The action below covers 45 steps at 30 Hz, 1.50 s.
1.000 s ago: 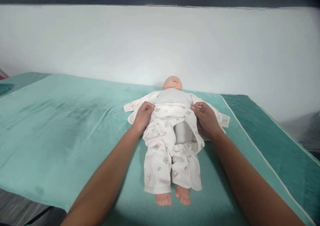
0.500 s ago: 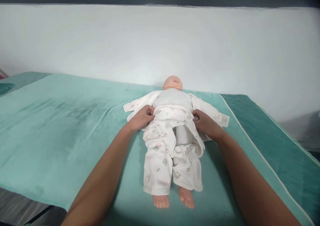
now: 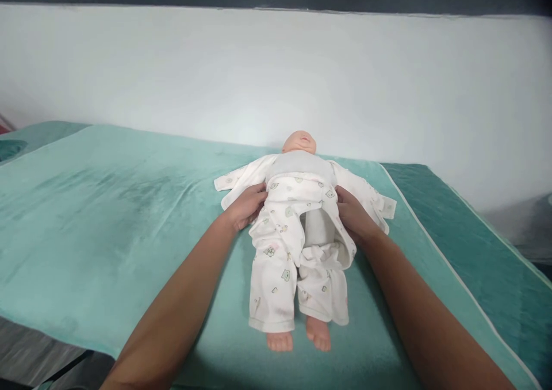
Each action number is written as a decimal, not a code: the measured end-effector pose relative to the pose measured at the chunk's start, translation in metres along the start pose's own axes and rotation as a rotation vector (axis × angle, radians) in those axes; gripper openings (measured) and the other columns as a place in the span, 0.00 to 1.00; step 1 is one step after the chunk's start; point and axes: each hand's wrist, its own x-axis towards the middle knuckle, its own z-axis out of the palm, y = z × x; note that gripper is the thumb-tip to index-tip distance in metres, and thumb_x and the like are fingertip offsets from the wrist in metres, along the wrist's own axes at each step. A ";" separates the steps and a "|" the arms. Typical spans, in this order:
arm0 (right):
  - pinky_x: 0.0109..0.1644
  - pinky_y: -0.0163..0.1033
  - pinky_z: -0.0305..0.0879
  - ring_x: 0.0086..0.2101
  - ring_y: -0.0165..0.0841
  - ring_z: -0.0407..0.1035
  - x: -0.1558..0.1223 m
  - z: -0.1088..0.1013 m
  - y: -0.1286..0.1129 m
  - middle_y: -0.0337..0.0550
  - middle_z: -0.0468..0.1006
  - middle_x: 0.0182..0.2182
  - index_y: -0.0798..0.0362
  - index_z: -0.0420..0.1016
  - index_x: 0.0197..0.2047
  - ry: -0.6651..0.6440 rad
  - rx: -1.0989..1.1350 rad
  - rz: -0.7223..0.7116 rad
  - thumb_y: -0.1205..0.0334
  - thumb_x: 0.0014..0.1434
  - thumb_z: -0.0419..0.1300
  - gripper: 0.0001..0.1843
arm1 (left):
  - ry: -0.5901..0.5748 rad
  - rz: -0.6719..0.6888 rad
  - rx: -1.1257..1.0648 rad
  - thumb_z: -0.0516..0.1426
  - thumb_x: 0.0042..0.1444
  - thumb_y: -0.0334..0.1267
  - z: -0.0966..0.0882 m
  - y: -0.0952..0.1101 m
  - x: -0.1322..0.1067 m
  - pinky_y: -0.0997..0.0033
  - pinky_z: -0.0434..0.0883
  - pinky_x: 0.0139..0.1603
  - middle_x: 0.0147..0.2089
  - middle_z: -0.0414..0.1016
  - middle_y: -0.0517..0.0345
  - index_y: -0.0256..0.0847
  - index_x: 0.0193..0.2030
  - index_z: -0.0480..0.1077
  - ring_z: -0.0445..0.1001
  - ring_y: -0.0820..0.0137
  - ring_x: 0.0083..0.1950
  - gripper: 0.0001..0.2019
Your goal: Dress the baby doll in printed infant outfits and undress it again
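A baby doll (image 3: 302,163) lies on its back, its grey cloth torso showing at the chest. White printed baby pants (image 3: 272,257) cover its legs and reach up to the belly, with a wide opening at the crotch. Both bare feet (image 3: 280,341) stick out of the cuffs. My left hand (image 3: 249,206) is closed at the left side of the waistband, fingertips partly tucked behind the cloth. At the opposite side of the waist, my right hand (image 3: 351,211) grips the pants, its fingers mostly hidden. A white baby top (image 3: 360,183) is spread out under the doll, sleeves to both sides.
A light green sheet (image 3: 107,223) covers the table, with a darker green cloth (image 3: 483,246) along the right. Behind the doll's head rises a white wall (image 3: 276,73). Grey floor (image 3: 30,350) shows at the lower left.
The waistband has moved slightly up the doll's belly towards the chest. My hands have shifted from a pinch at the waistband edge to a closer hold at the sides.
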 end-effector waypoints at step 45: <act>0.54 0.44 0.61 0.48 0.36 0.64 0.008 -0.010 -0.015 0.43 0.69 0.47 0.46 0.71 0.43 0.038 -0.517 -0.514 0.52 0.57 0.63 0.12 | 0.236 0.648 0.693 0.54 0.61 0.44 0.011 0.022 0.004 0.66 0.63 0.59 0.48 0.70 0.53 0.42 0.38 0.72 0.68 0.65 0.54 0.10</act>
